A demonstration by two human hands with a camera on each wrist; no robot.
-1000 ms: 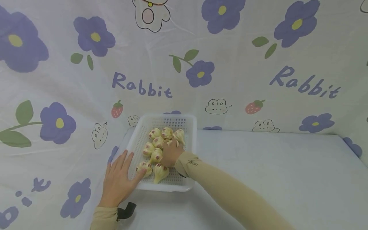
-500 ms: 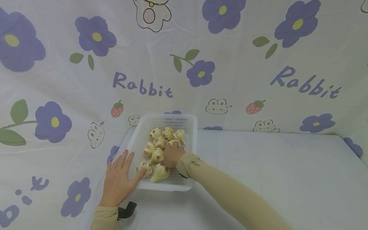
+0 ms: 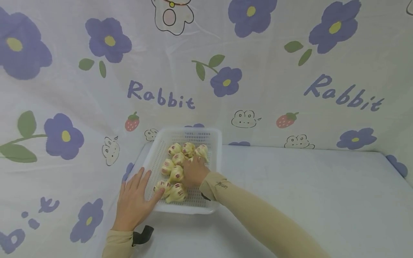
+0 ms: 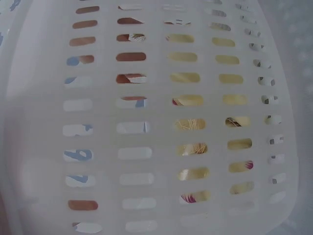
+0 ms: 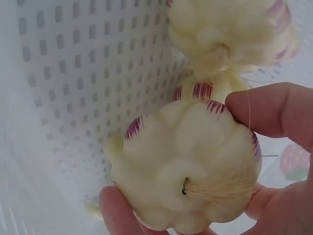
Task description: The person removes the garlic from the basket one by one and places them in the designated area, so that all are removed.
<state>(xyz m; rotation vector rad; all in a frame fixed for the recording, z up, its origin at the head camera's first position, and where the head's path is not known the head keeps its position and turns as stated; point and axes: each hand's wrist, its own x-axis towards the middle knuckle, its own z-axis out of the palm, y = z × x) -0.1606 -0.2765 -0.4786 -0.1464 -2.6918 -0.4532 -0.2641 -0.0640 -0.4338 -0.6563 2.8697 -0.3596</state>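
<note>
A white printed cloth (image 3: 167, 64) fills the back, and there it is, the left-hand purple word "Rabbit" (image 3: 161, 98)! Just below that word's first letter, a red strawberry (image 3: 132, 123); up above it, a cartoon animal (image 3: 173, 24) with a yellow bell; off to its right, a leafy purple flower (image 3: 226, 82); lower down, the pale tabletop (image 3: 303, 186).

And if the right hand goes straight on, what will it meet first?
Beyond the garlic bulb it holds, the right hand would probably meet the bulb just to its left, though depth is unclear.
</note>
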